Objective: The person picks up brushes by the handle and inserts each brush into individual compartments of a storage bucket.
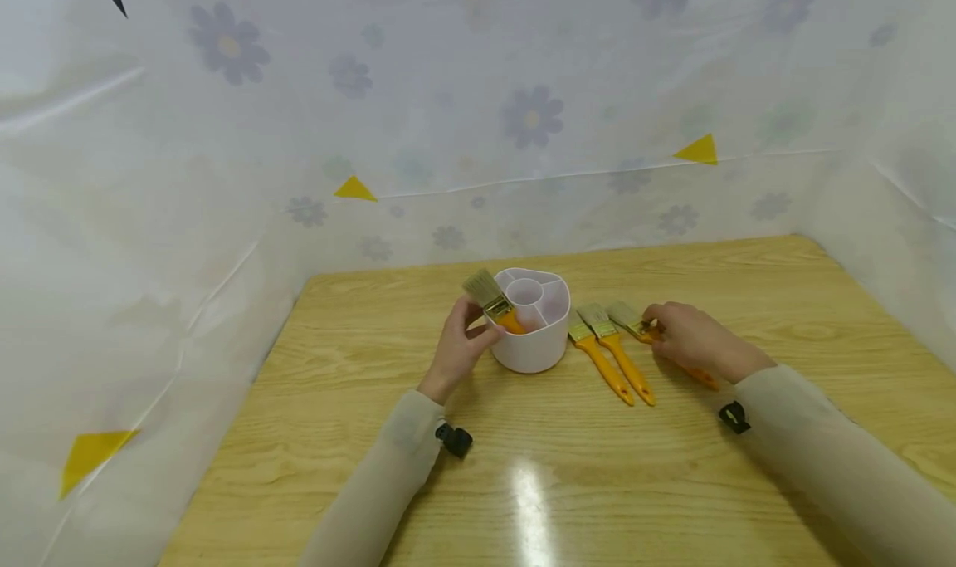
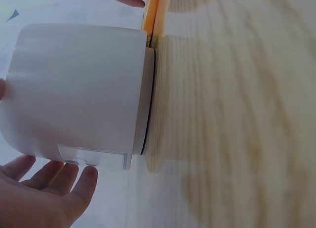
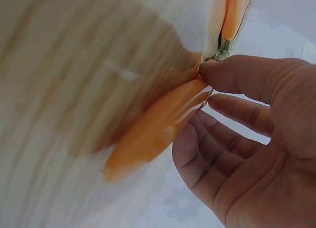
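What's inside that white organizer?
One paintbrush leans in the white organizer, bristles up, part of its orange handle showing. A round central compartment is visible too. The handle's lower end and the floor beneath it are hidden by the front wall.

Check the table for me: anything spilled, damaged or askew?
Nothing looks spilled or damaged. One thing is mildly askew: the paintbrush in the white holder leans outward toward the left hand, bristles up, while the holder itself stands upright on the table.
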Demonstrator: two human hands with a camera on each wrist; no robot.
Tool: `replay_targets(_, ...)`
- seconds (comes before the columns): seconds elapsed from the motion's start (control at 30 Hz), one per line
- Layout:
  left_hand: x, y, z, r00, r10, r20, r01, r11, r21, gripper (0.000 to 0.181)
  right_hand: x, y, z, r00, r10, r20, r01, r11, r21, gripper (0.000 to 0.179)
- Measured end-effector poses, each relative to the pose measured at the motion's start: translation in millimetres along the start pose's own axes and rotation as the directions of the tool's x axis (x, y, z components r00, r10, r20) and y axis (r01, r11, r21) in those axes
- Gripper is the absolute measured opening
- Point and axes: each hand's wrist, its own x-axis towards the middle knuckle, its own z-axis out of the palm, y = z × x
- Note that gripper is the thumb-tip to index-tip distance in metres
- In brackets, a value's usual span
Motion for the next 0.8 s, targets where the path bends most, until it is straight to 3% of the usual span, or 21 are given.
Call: replay_targets(0.8,-0.1,0.4,0.1,1.0,-0.025,-0.006,0.025,0.999,-0.035,0.055,-4.4,7.5,-4.5,1.0,-0.01,0.021,0.01,1.0,0.0,0.042)
